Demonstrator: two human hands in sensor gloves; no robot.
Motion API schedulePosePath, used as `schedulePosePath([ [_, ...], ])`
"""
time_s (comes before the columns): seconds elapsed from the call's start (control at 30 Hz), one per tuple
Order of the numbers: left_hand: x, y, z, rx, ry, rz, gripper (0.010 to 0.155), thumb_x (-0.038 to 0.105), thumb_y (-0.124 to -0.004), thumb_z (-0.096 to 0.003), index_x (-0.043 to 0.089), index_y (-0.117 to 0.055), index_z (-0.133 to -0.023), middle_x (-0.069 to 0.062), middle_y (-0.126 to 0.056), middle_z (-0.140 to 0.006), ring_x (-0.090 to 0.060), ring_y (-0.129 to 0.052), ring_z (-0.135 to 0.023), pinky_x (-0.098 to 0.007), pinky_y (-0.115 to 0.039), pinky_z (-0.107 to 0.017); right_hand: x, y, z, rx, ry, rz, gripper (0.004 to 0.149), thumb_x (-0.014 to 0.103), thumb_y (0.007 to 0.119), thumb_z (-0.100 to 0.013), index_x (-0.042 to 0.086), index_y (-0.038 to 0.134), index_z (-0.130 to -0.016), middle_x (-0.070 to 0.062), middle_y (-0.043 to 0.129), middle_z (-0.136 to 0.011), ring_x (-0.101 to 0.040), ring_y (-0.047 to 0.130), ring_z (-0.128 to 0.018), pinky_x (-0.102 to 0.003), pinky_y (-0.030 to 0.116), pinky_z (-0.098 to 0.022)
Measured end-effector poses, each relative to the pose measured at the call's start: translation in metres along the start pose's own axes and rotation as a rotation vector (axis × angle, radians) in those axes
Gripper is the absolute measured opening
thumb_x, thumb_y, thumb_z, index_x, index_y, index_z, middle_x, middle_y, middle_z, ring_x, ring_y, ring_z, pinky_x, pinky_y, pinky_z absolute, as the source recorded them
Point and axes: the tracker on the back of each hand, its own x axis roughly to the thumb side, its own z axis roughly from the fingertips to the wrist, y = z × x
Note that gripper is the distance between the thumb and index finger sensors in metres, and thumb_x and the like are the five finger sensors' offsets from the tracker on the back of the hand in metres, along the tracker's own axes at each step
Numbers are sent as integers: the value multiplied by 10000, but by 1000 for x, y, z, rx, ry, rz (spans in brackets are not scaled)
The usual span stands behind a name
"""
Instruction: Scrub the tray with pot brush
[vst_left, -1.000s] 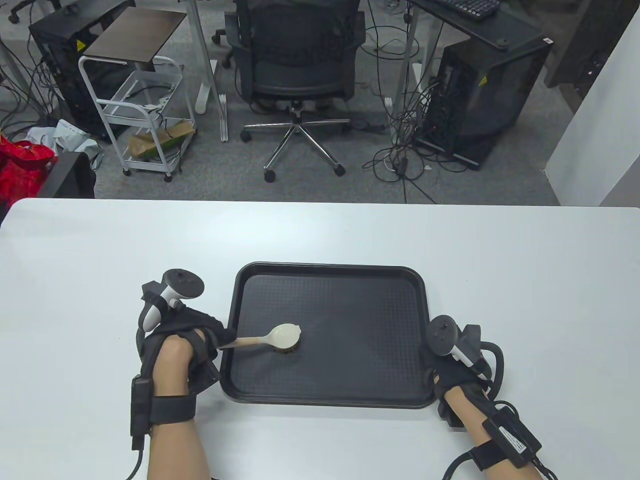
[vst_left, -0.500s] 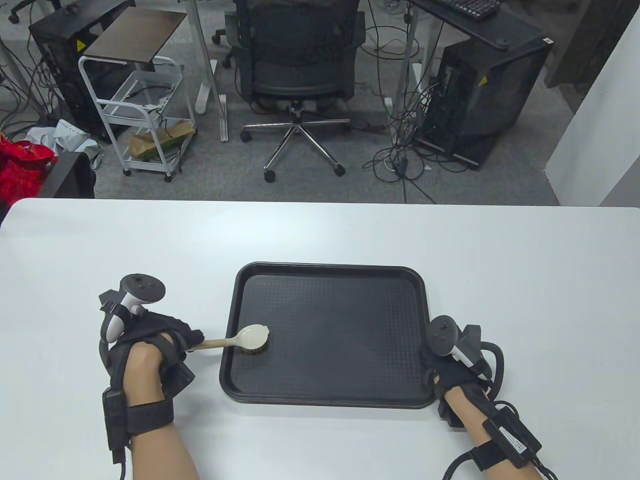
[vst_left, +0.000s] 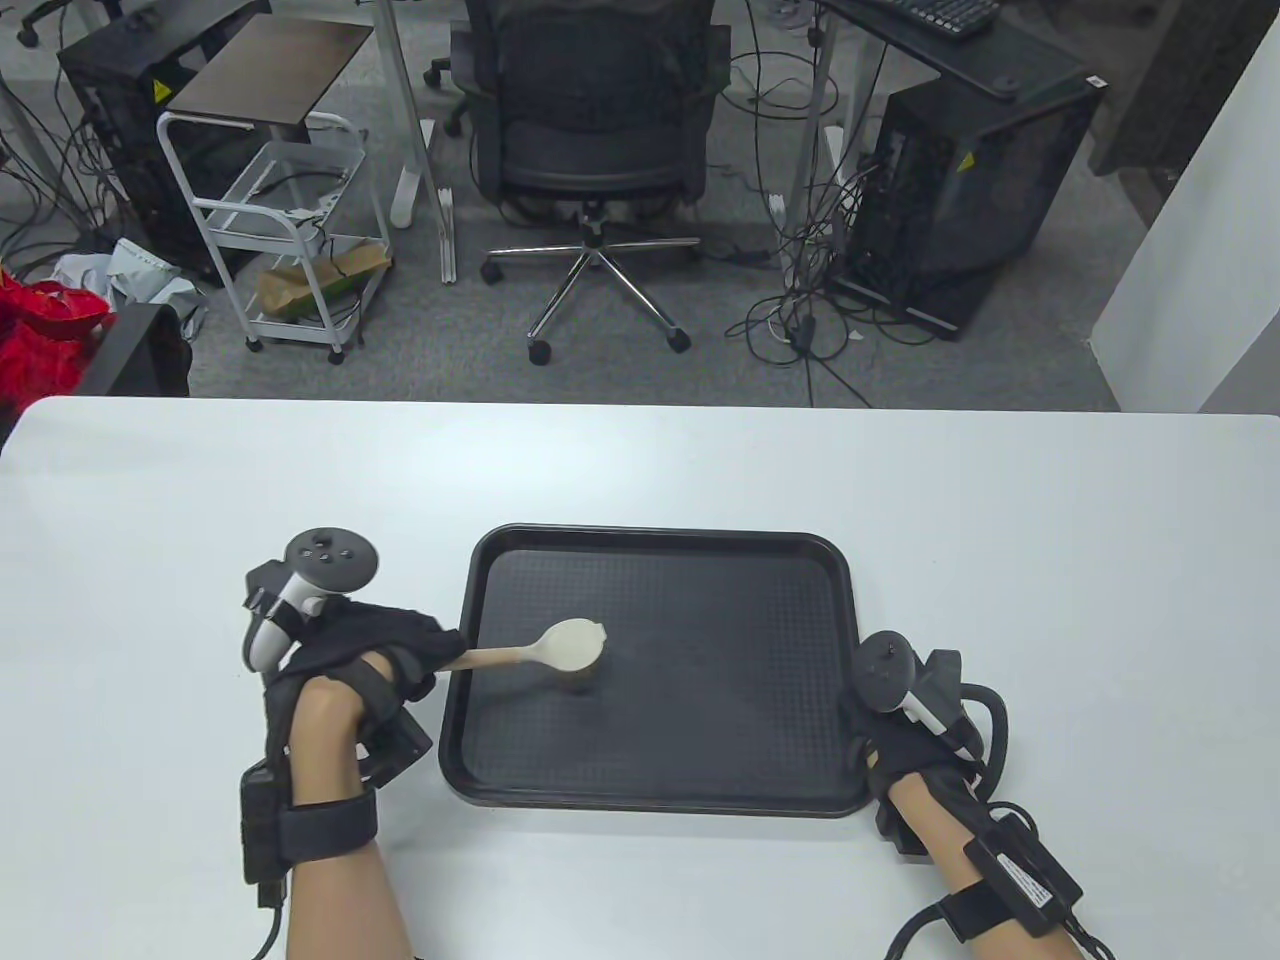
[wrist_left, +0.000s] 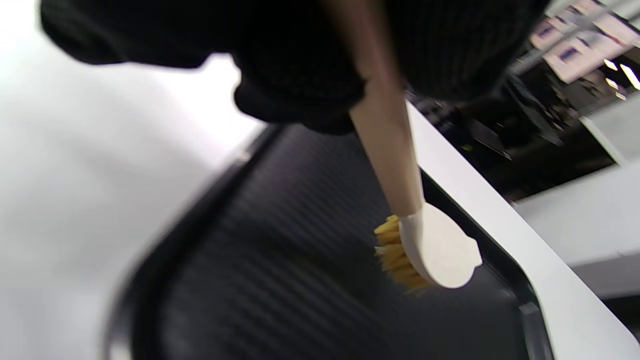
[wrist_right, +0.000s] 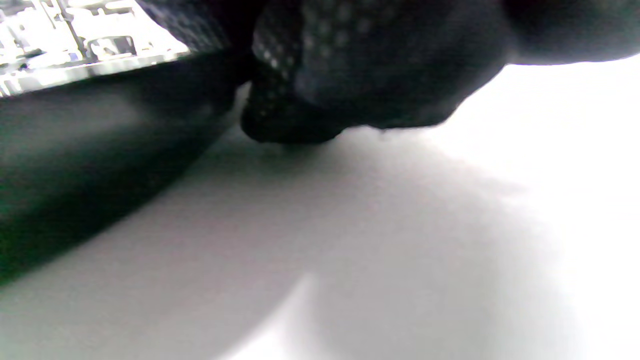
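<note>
A black plastic tray (vst_left: 660, 790) lies flat on the white bench (vst_left: 640, 470), toward the near edge. The left hand (vst_left: 375, 660), just beside the tray's left rim, has its fingers clamped round the wooden handle of the pot brush (vst_left: 570, 648). The handle crosses the left rim; the cream brush head sits over the tray's left-centre floor, bristles pointing down. The left wrist view (wrist_left: 435, 247) shows yellow bristles at or just above the ribbed floor; contact cannot be confirmed. The right hand (vst_left: 900, 735) rests at the tray's near right corner. The right wrist view shows gloved fingers (wrist_right: 300, 115) curled against the tray edge and touching the bench, but whether they grip the rim cannot be told.
</note>
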Motion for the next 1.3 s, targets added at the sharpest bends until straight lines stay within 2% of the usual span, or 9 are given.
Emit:
schedulePosePath([
  [0.13,51,-33,-7,-2,-93,-70,546,526,-841,-385,162,-904,-787,-10,-1019,-511,-213,-963,-220,-496,-814,-463,0,0,0,-1,0,1,590,359,750,-474,48,601,-953,-49,975,-397,-233,961,-156,-448,827,-215],
  [0.23,76,-60,-12,-20,-154,-43,547,530,-836,-386,163,-904,-786,-7,-1020,-508,-208,-964,-212,-493,-819,-456,0,0,0,0,-1,-1,591,358,750,-474,46,601,-953,-50,975,-397,-234,961,-156,-448,827,-215],
  [0.33,89,-83,-17,-33,-177,-12,552,528,-836,-385,154,-904,-784,-12,-1021,-505,-213,-963,-208,-496,-818,-451,0,0,0,0,-1,-1,591,358,752,-474,46,602,-953,-50,976,-396,-235,961,-155,-449,827,-214],
  [0.47,105,-113,-24,-34,-184,-108,553,528,-835,-384,150,-903,-781,-14,-1021,-500,-210,-962,-201,-493,-821,-445,0,0,0,1,-1,-4,592,358,752,-474,45,602,-953,-50,976,-395,-235,961,-155,-449,827,-215],
  [0.63,119,-134,-24,-59,-233,-132,553,529,-827,-385,152,-900,-783,-10,-1021,-502,-208,-964,-204,-492,-822,-446,0,0,0,0,-2,-2,590,357,751,-474,45,602,-953,-50,976,-395,-235,961,-155,-449,827,-214],
  [1.03,123,-155,-29,-103,-203,-181,548,526,-815,-391,161,-889,-792,-9,-1016,-518,-217,-967,-222,-500,-813,-457,0,0,0,-1,-2,-2,586,353,749,-477,45,602,-953,-51,975,-395,-235,961,-156,-449,827,-215],
  [1.1,121,-154,-30,-83,-205,-182,548,527,-818,-388,162,-893,-790,-12,-1018,-517,-218,-967,-219,-502,-813,-454,0,0,0,0,-3,-4,588,356,749,-477,45,601,-954,-50,975,-396,-235,961,-155,-450,827,-215],
  [1.3,115,-148,-32,-112,-159,-197,550,526,-829,-384,158,-897,-788,-22,-1022,-510,-224,-963,-210,-508,-810,-454,0,0,0,-3,-2,4,589,357,750,-476,44,602,-953,-50,975,-394,-235,961,-154,-450,826,-214],
])
